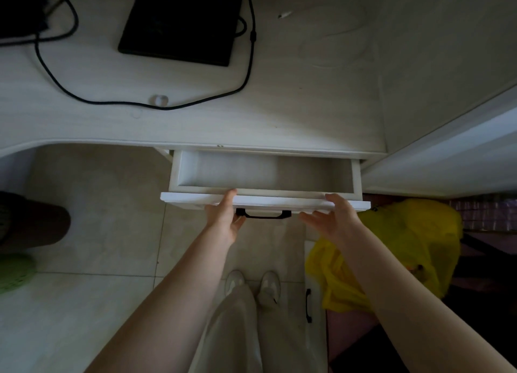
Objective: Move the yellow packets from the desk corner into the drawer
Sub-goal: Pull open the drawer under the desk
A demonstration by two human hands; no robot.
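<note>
A pale wood-grain desk (pixel 279 98) stands over a tiled floor in dim light. The left hand (pixel 223 220) has its thumb on top of the white drawer front (pixel 265 200) and its fingers curled under by the black bar handle (pixel 263 214); the right hand (pixel 333 218) rests against the front's right part, fingers loosely spread. The open white drawer (pixel 265 171) runs left to right just beyond both hands and shows nothing inside. No yellow packets show on the desk; only a crumpled yellow plastic bag (pixel 391 246) lies low to the right, nearer the right hand. I cannot tell whether it holds them.
</note>
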